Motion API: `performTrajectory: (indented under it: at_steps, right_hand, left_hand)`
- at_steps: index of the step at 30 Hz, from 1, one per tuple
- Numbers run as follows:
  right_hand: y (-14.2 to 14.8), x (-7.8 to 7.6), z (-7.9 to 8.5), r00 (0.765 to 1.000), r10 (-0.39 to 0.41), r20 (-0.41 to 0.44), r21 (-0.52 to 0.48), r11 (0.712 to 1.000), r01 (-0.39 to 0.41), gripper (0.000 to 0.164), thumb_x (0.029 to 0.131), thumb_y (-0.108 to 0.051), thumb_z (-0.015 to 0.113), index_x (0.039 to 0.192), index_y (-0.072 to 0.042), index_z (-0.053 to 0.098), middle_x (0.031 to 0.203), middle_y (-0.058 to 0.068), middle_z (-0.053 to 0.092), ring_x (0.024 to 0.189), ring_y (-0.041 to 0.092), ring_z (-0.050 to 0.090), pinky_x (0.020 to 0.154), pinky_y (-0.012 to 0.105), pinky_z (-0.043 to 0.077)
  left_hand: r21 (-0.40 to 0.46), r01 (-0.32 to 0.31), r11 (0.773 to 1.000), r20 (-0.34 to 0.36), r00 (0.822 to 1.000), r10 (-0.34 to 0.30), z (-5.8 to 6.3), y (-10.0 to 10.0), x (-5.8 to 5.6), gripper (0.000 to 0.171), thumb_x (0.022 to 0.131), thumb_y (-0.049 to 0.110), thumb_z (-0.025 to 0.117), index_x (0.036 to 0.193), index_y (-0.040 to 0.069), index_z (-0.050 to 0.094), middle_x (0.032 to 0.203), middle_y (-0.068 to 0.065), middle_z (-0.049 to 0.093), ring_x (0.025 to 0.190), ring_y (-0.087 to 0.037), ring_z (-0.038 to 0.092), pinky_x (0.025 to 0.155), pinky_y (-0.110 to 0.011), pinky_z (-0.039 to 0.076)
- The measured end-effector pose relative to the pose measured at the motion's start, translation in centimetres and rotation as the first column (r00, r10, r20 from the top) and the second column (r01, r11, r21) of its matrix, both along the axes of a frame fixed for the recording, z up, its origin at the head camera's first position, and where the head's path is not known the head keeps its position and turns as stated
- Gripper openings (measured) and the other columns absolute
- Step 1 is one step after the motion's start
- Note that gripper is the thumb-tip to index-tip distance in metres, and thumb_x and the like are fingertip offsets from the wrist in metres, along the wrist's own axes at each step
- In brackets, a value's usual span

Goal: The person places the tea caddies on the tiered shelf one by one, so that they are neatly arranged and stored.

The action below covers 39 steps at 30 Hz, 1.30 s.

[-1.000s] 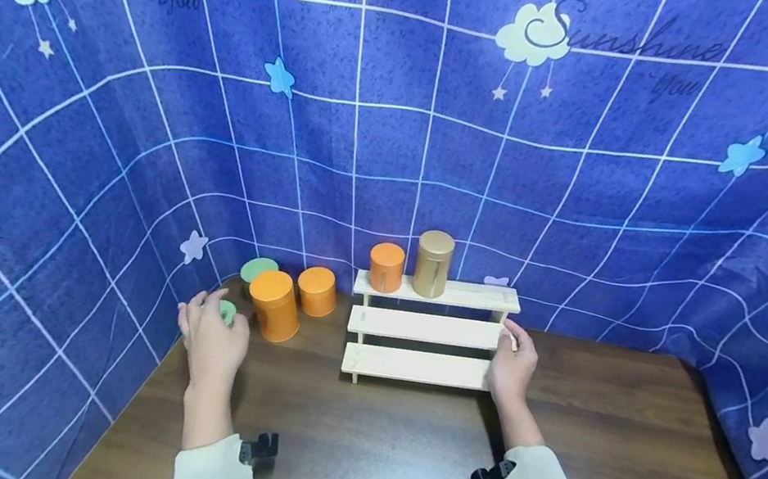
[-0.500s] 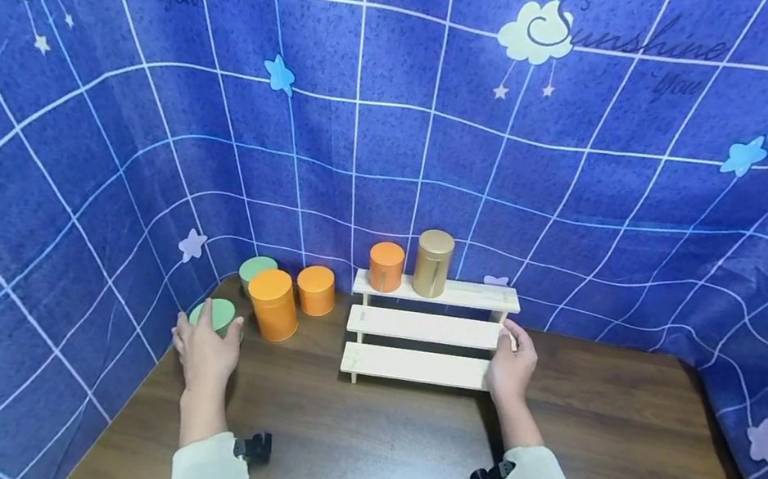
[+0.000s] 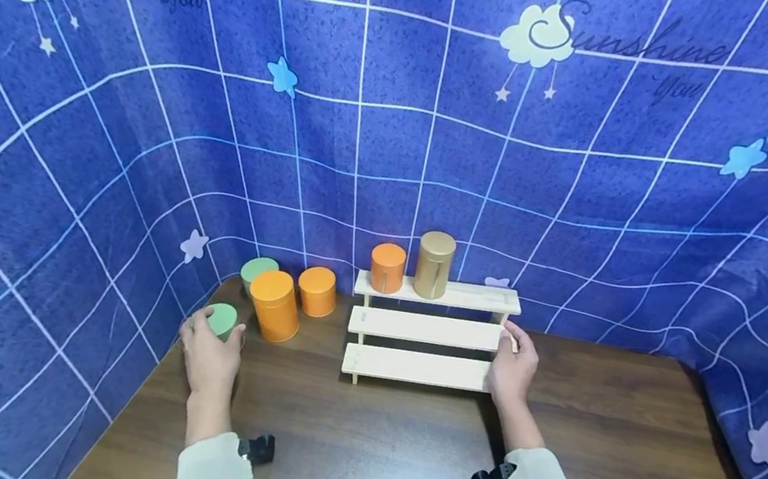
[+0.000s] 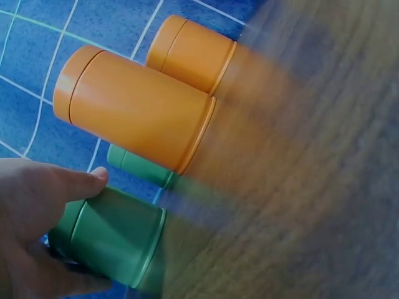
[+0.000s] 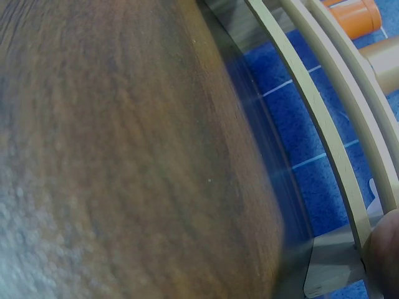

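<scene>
At the left of the table my left hand (image 3: 210, 354) grips a green canister (image 3: 223, 319), which stands on the tabletop. The left wrist view shows the thumb on one side of the green canister (image 4: 118, 237) and fingers on the other. Close by stand a tall orange canister (image 3: 275, 308), a short orange canister (image 3: 317, 293) and a second green canister (image 3: 257, 267), partly hidden. My right hand (image 3: 514, 369) holds the right end of a three-step pale wooden shelf (image 3: 417, 367). In the right wrist view only a bit of that hand (image 5: 385, 255) shows.
On the shelf's top step are a small orange canister (image 3: 387, 270) and a taller gold canister (image 3: 433, 268). A blue patterned cloth (image 3: 384, 140) hangs behind and beside the brown wooden table (image 3: 355, 434).
My left hand first lay largely over the green canister, then spread its fingers, and now has thumb and fingers against its sides. The right hand and the shelf have stayed put.
</scene>
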State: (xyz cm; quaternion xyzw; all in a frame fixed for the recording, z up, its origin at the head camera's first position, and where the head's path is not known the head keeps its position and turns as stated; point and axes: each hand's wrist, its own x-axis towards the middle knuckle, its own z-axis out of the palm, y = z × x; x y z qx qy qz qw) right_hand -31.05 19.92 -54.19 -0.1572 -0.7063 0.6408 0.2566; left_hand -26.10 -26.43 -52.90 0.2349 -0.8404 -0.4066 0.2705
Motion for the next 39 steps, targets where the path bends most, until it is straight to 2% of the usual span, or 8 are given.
performTrajectory:
  at_steps: [4,10,19,24,28,31,34,39]
  right_hand:
    - [0.1,-0.1,-0.2,1.0,0.002,0.002,0.005,1.0,-0.002,0.031,0.107,-0.012,0.055,0.132,-0.003,0.071,0.121,0.018,0.069,0.079,0.0,0.05,0.074,0.014,0.043]
    - [0.3,-0.2,-0.2,1.0,0.015,-0.002,-0.016,1.0,-0.015,0.032,0.107,-0.012,0.055,0.134,-0.002,0.069,0.119,0.016,0.066,0.07,-0.002,0.048,0.069,0.014,0.042]
    - [0.1,-0.6,0.1,0.998,0.057,0.005,-0.088,0.995,-0.056,0.036,0.108,-0.006,0.049,0.141,0.002,0.062,0.138,0.022,0.064,0.108,0.006,0.055,0.091,0.01,0.043]
    - [0.0,-0.6,0.6,0.997,0.08,0.01,-0.155,0.985,-0.077,0.04,0.109,-0.003,0.046,0.147,0.002,0.057,0.148,0.024,0.058,0.127,0.018,0.055,0.111,0.024,0.044]
    - [0.4,-0.6,1.5,0.989,0.142,0.026,-0.306,0.944,-0.128,0.052,0.108,-0.001,0.043,0.16,0.001,0.04,0.167,0.024,0.039,0.154,0.027,0.038,0.132,0.038,0.029]
    - [0.6,-0.6,2.2,0.984,0.172,0.046,-0.383,0.913,-0.141,0.058,0.108,0.0,0.043,0.165,-0.002,0.031,0.173,0.021,0.027,0.159,0.026,0.027,0.135,0.04,0.021]
    - [0.7,-0.8,2.4,0.983,0.174,0.057,-0.39,0.91,-0.139,0.059,0.107,0.001,0.044,0.165,-0.003,0.032,0.173,0.02,0.028,0.158,0.026,0.028,0.134,0.04,0.022]
    - [0.8,-1.0,2.2,0.991,0.135,-0.002,-0.389,0.913,-0.125,0.061,0.101,0.011,0.044,0.162,0.002,0.036,0.167,0.03,0.033,0.156,0.033,0.034,0.133,0.039,0.027]
  left_hand:
    - [0.02,-0.005,1.0,-0.018,1.0,0.005,0.1,0.0,0.2,0.064,0.093,0.02,0.081,0.145,0.0,0.049,0.149,-0.037,0.043,0.139,-0.057,0.046,0.119,-0.067,0.037]
    - [0.05,-0.006,0.999,-0.001,1.0,0.006,1.1,-0.1,0.5,0.066,0.092,0.028,0.081,0.147,0.004,0.052,0.149,-0.033,0.048,0.14,-0.053,0.048,0.117,-0.065,0.039]
    - [0.083,-0.028,0.996,-0.067,0.997,0.034,3.6,0.3,1.6,0.065,0.091,0.028,0.083,0.145,0.005,0.056,0.148,-0.032,0.052,0.14,-0.05,0.048,0.117,-0.063,0.039]
    - [0.099,-0.027,0.995,-0.06,0.998,0.033,4.7,0.4,2.3,0.067,0.091,0.03,0.083,0.147,0.007,0.055,0.149,-0.03,0.052,0.142,-0.048,0.047,0.118,-0.063,0.037]
    - [0.101,-0.032,0.994,-0.049,0.998,0.037,5.5,0.7,2.6,0.066,0.091,0.031,0.083,0.147,0.009,0.055,0.149,-0.029,0.053,0.142,-0.048,0.047,0.116,-0.064,0.039]
    - [0.094,-0.033,0.995,-0.058,0.998,0.039,6.1,0.9,2.9,0.065,0.09,0.03,0.083,0.146,0.008,0.057,0.148,-0.029,0.054,0.141,-0.047,0.048,0.114,-0.063,0.039]
    - [0.09,-0.033,0.995,-0.066,0.997,0.039,6.6,0.8,3.1,0.066,0.089,0.03,0.084,0.145,0.008,0.058,0.147,-0.028,0.055,0.141,-0.047,0.048,0.114,-0.062,0.039]
    - [0.085,-0.033,0.996,-0.037,0.999,0.036,7.4,1.0,3.6,0.067,0.09,0.032,0.083,0.146,0.009,0.057,0.149,-0.027,0.055,0.141,-0.047,0.048,0.115,-0.062,0.039]
